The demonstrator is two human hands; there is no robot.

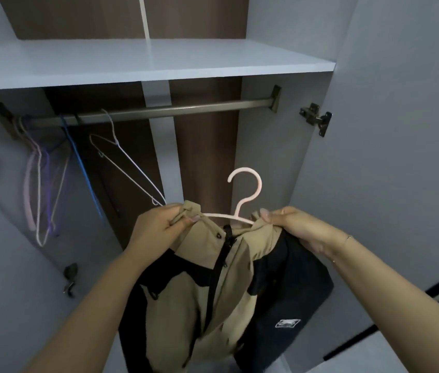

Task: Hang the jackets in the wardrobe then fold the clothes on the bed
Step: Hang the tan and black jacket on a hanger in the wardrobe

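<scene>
Dim, cool, bluish light is washing over the whole view, leaving colours muted. The flat pale grey wardrobe shelf (159,60) is catching the most light and reading as the brightest surface, without harsh glare. Beneath it, shadow is deepening around the dull metal hanging rail (159,110) and the dark brown back panel (205,157). Wide-angle distortion is bowing the straight shelf edge and rail and stretching the forearms toward the lower corners. Fine detail is looking soft and slightly smeared, most of all in the thin wire hangers (46,168) at left.
</scene>
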